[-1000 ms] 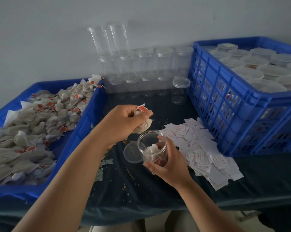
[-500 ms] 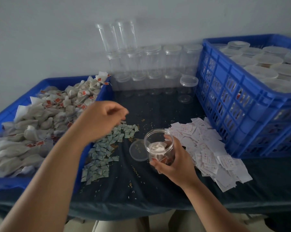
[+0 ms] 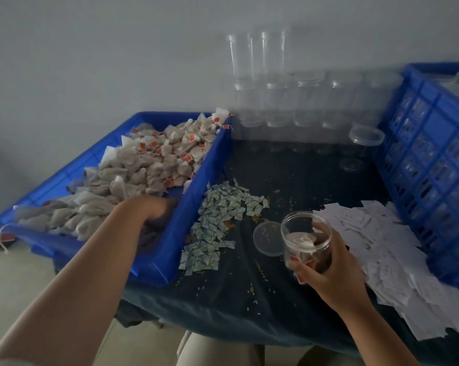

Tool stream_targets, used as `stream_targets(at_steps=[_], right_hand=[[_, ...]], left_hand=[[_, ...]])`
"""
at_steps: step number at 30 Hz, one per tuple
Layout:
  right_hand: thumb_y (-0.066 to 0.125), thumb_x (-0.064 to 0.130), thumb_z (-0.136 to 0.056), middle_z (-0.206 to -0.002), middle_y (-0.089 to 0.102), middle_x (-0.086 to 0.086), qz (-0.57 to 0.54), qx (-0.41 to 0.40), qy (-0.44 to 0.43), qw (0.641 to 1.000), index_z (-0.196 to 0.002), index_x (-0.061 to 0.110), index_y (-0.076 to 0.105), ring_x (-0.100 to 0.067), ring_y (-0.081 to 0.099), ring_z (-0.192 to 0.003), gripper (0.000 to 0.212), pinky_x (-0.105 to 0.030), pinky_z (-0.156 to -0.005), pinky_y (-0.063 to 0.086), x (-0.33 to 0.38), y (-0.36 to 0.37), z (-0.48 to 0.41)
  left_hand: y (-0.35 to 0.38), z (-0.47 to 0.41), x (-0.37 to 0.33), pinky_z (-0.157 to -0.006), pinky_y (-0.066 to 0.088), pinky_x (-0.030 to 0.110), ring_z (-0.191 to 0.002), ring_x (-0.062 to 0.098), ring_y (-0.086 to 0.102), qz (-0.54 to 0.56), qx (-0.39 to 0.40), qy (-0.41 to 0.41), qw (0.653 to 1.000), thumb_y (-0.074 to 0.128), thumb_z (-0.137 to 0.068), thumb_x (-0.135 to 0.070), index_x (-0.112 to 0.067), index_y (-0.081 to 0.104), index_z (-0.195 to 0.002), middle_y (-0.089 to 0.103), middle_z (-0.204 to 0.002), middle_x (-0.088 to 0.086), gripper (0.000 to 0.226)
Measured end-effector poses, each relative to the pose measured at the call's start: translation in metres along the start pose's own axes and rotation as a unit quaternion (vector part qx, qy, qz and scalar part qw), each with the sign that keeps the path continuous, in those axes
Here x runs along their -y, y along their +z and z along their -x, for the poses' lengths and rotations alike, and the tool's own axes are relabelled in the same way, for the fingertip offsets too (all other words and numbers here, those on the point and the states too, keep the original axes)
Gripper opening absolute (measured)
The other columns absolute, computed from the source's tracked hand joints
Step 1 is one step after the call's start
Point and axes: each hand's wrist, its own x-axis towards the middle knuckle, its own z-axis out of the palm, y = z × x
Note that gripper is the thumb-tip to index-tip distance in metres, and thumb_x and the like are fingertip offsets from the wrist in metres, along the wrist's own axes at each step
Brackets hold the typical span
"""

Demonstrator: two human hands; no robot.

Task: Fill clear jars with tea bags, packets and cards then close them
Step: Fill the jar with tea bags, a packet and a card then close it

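1. Left hand (image 3: pixel 157 210): down inside the blue tray (image 3: pixel 196 196), at its near right corner, against the edge of the tea bag heap. The fingers are blurred, and I cannot tell whether they are spread or closed on a bag.
2. Right hand (image 3: pixel 326 270): fingers and thumb curled round the clear jar (image 3: pixel 306 241), holding it off the tabletop (image 3: pixel 249 286).
3. Clear jar: uncapped, mouth up, near the front of the tabletop, between the packets and the cards. I see one tea bag inside (image 3: pixel 302 239). There may be more beneath it, but the wall is too murky for me to count.
4. Lid (image 3: pixel 268 237): lying flat on the tabletop, just beside the jar on its left.
5. Tea bags (image 3: pixel 149 165): a loose heap with red tags, filling most of the blue tray on the left.
6. Packets (image 3: pixel 223 217): small and pale, strewn on the tabletop along the tray's right wall.
7. Cards (image 3: pixel 381 247): white, in a loose pile on the right, reaching the foot of the blue crate (image 3: pixel 421 167).
8. Empty jars (image 3: pixel 297 101): stacked in rows at the back, against the wall. One capped jar (image 3: pixel 366 138) stands alone near the crate.
9. Tabletop: covered in dark cloth, with scattered crumbs.
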Motion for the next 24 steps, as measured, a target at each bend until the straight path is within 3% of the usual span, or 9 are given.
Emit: stream_targets(at_steps=[2, 5, 7, 12, 15, 17, 20, 22, 24], right_hand=[[0.089, 0.069, -0.069, -0.124, 0.067, 0.031, -0.006, 0.004, 0.013, 1.0, -0.145, 0.034, 0.052, 0.012, 0.065, -0.112, 0.091, -0.001, -0.085, 0.047, -0.002, -0.001, -0.001], [0.088, 0.064, -0.069, -0.119, 0.069, 0.031, -0.005, 0.001, 0.024, 1.0, -0.146, 0.03, 0.052, 0.009, 0.069, -0.105, 0.092, -0.004, -0.081, 0.051, -0.003, -0.002, -0.001], [0.087, 0.063, -0.069, -0.124, 0.064, 0.037, -0.003, -0.004, 0.024, 1.0, -0.147, 0.03, 0.051, 0.011, 0.067, -0.106, 0.092, -0.002, -0.081, 0.05, -0.003, -0.002, -0.001], [0.086, 0.068, -0.072, -0.129, 0.06, 0.04, -0.004, -0.011, 0.029, 1.0, -0.149, 0.03, 0.05, 0.014, 0.064, -0.111, 0.093, -0.001, -0.084, 0.048, -0.002, -0.002, 0.0], [0.078, 0.086, -0.068, -0.126, 0.062, 0.04, -0.019, -0.013, 0.038, 0.999, -0.147, 0.034, 0.05, 0.011, 0.067, -0.107, 0.098, -0.003, -0.083, 0.051, 0.002, -0.003, 0.001], [0.076, 0.087, -0.066, -0.124, 0.064, 0.038, -0.018, -0.012, 0.036, 0.999, -0.147, 0.034, 0.049, 0.014, 0.065, -0.109, 0.1, -0.002, -0.083, 0.049, 0.002, -0.002, 0.0], [0.078, 0.081, -0.067, -0.121, 0.067, 0.03, -0.006, -0.01, 0.037, 0.999, -0.148, 0.034, 0.047, 0.014, 0.063, -0.112, 0.099, -0.001, -0.084, 0.049, 0.0, -0.003, 0.0], [0.078, 0.082, -0.067, -0.125, 0.065, 0.03, -0.005, -0.005, 0.037, 0.999, -0.148, 0.037, 0.046, 0.016, 0.061, -0.115, 0.098, 0.0, -0.086, 0.047, 0.0, -0.002, -0.001], [0.078, 0.083, -0.068, -0.123, 0.063, 0.034, -0.003, -0.003, 0.031, 0.999, -0.148, 0.038, 0.046, 0.018, 0.059, -0.116, 0.097, 0.001, -0.087, 0.046, 0.001, -0.001, -0.001]], left_hand=[[0.003, 0.0, -0.001, -0.077, 0.063, 0.033, -0.107, 0.021, 0.072, 0.023, 0.048, -0.008, 0.999, 0.067, -0.102, -0.039, -0.043, 0.05, -0.121, 0.065, -0.124, -0.006, 0.026], [0.002, -0.003, -0.001, -0.102, 0.059, 0.049, -0.116, 0.03, 0.072, -0.025, 0.049, -0.037, 0.998, 0.063, -0.104, -0.034, -0.025, 0.06, -0.125, 0.067, -0.13, 0.004, 0.023], [0.005, -0.007, 0.0, -0.112, 0.052, 0.046, -0.121, 0.029, 0.067, -0.026, 0.008, -0.054, 0.998, 0.057, -0.109, -0.028, -0.009, 0.066, -0.132, 0.064, -0.136, 0.006, 0.031], [-0.003, -0.002, -0.002, -0.086, 0.051, 0.037, -0.097, 0.024, 0.068, 0.037, -0.132, -0.005, 0.99, 0.06, -0.106, -0.016, -0.01, 0.073, -0.115, 0.073, -0.113, 0.01, 0.017], [-0.019, 0.009, -0.004, -0.065, 0.043, 0.035, -0.071, 0.02, 0.056, 0.187, -0.306, 0.043, 0.933, 0.068, -0.097, -0.025, -0.011, 0.062, -0.081, 0.062, -0.077, 0.006, 0.021], [-0.029, 0.023, -0.013, -0.062, 0.044, 0.032, -0.069, 0.017, 0.059, 0.253, -0.372, 0.073, 0.89, 0.072, -0.089, -0.023, -0.019, 0.057, -0.082, 0.061, -0.077, -0.005, 0.017], [-0.039, 0.058, -0.043, -0.067, 0.052, 0.02, -0.082, -0.001, 0.073, 0.338, -0.374, 0.157, 0.85, 0.075, -0.084, -0.033, -0.04, 0.063, -0.113, 0.068, -0.103, -0.022, 0.032], [-0.042, 0.083, -0.068, -0.064, 0.053, 0.008, -0.086, -0.012, 0.072, 0.355, -0.359, 0.238, 0.83, 0.07, -0.078, -0.049, -0.047, 0.07, -0.11, 0.076, -0.102, -0.026, 0.032], [-0.037, 0.103, -0.098, -0.062, 0.052, 0.007, -0.083, -0.007, 0.073, 0.353, -0.323, 0.304, 0.824, 0.068, -0.078, -0.05, -0.047, 0.075, -0.102, 0.078, -0.099, -0.025, 0.026]])
